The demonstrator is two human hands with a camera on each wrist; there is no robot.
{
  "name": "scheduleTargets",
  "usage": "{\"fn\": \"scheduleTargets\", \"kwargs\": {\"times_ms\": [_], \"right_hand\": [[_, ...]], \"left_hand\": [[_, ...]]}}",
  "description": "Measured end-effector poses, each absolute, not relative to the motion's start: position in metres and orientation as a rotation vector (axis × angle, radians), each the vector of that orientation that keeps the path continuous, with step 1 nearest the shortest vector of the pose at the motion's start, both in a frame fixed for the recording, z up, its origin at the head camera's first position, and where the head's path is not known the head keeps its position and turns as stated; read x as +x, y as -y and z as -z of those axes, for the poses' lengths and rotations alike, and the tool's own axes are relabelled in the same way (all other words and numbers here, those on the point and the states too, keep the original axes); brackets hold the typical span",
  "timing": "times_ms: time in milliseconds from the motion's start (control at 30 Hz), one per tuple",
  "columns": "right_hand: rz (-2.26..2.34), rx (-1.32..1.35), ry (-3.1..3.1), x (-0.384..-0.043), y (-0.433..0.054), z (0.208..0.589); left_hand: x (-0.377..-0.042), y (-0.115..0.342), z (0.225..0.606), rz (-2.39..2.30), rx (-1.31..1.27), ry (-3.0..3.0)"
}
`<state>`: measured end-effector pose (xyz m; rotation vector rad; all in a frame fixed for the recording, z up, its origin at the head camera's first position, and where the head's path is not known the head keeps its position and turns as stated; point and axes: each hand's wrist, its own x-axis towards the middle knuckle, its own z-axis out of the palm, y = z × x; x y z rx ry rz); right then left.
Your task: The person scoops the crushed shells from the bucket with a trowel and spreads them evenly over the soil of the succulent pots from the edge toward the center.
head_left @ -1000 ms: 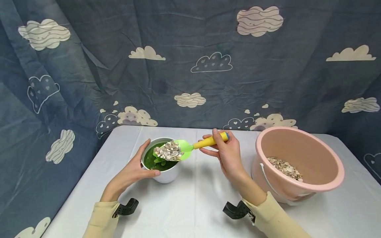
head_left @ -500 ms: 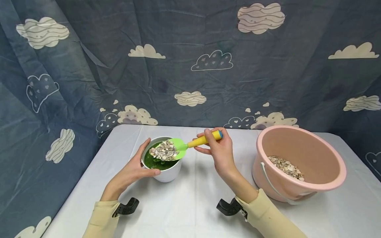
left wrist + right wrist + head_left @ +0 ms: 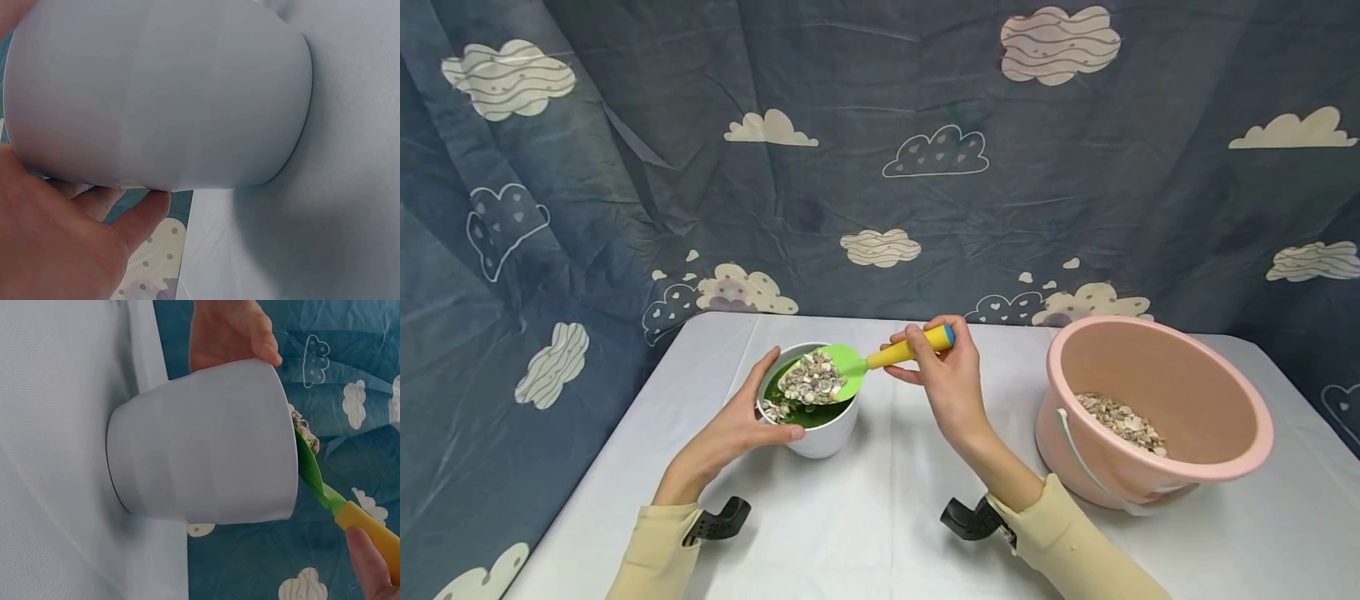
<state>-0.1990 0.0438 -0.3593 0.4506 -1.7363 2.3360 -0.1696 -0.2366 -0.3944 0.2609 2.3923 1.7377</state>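
Observation:
A white flowerpot [image 3: 822, 439] with a green inside and some green leaves stands on the table, left of centre. My left hand [image 3: 735, 425] grips its left side, thumb near the front of the rim and fingers round the far side. In the left wrist view the pot's pale wall [image 3: 169, 94] fills much of the picture. A small trowel with a green blade [image 3: 848, 367] and yellow handle [image 3: 901, 354] is held by my right hand [image 3: 951, 379]. Its blade tilts over the pot opening, heaped with crushed shells [image 3: 812, 377]. Some shells lie inside the pot at the left.
On the right stands a pink bucket [image 3: 1157, 333] with a white handle, holding more shell bits [image 3: 1122, 423]. A white cloth [image 3: 865, 525] covers the table. Behind it hangs a dark blue curtain [image 3: 820, 200] with cloud prints.
My right hand has moved left with the trowel, bringing the blade farther over the pot. Some shells have dropped into the pot at its left side. My left hand keeps its place.

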Motion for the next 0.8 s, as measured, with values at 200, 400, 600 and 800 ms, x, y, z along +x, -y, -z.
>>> {"fn": "scheduleTargets", "kwargs": {"times_ms": [200, 400, 600, 800], "right_hand": [[-2.335, 0.474, 1.731, -0.1983, -0.0429, 0.3601], [-2.344, 0.496, 1.720, -0.1977, -0.0425, 0.3611], [-2.353, 0.525, 1.707, -0.1992, -0.0421, 0.3623], [-2.359, 0.548, 1.694, -0.2009, -0.0424, 0.3626]], "left_hand": [[-0.1702, 0.2361, 0.3951, -1.752, 0.263, -2.378], [-0.1696, 0.2362, 0.3969, -1.747, 0.260, -2.373], [-0.1698, 0.2363, 0.3975, -1.740, 0.254, -2.373], [-0.1706, 0.2368, 0.3961, -1.749, 0.265, -2.372]]}}
